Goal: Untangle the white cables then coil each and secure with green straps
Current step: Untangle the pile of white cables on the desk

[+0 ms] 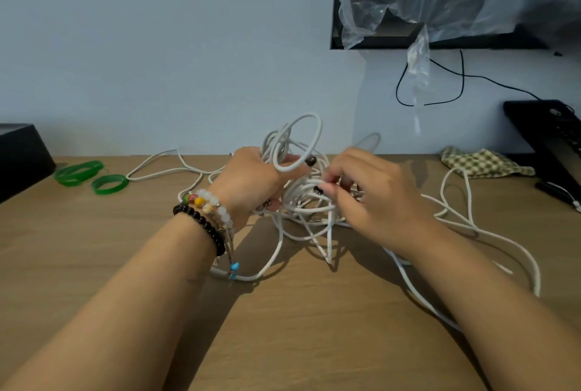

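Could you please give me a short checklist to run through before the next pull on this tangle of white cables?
1. Left hand grips the bundle of loops: ok.
2. Right hand pinches a single strand: ok.
3. White cables separated: not ok, still knotted at the centre.
4. Free end found to feed back through: cannot tell; one plug end lies near the left wrist, its path is hidden.
5. Green straps within reach: ok, lying unused on the table at far left.
6. Long loops at right lie free of the checked cloth: ok.

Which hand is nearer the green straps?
Left. The left hand grips the cable tangle, on the side toward the green straps; the right hand works on the tangle's far side.
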A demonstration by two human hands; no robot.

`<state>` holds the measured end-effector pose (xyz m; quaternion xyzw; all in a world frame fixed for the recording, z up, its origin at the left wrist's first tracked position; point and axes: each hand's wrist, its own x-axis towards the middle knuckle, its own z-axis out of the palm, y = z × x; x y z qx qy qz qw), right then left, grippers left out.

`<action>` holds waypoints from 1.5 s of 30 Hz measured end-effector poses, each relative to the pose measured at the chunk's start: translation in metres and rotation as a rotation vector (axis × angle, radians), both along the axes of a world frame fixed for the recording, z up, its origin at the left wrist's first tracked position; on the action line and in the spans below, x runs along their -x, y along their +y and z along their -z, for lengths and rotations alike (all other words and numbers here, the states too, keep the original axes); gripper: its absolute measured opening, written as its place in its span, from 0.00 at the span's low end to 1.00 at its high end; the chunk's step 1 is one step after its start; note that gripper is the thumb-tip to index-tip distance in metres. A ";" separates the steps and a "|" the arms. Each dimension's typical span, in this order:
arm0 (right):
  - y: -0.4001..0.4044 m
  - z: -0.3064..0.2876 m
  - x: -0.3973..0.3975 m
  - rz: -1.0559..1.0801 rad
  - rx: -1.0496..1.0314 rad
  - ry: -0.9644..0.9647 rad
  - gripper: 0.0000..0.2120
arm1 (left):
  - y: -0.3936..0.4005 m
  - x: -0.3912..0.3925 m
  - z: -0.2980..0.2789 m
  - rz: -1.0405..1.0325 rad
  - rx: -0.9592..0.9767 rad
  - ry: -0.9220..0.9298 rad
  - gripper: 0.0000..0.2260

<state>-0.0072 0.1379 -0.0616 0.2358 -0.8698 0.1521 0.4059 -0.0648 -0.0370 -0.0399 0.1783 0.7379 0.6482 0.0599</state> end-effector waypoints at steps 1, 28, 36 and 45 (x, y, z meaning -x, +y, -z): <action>0.000 0.000 0.000 -0.024 0.001 -0.040 0.03 | 0.000 0.001 0.001 0.004 0.003 0.003 0.04; -0.006 -0.018 -0.013 0.048 0.533 -0.500 0.03 | 0.002 -0.003 0.001 0.216 -0.369 0.025 0.17; 0.003 -0.028 -0.016 -0.095 0.829 -0.363 0.05 | 0.012 -0.015 0.006 0.145 -0.014 0.160 0.06; -0.002 -0.056 -0.011 -0.149 0.910 -0.443 0.04 | 0.017 -0.022 0.007 0.226 0.075 0.239 0.03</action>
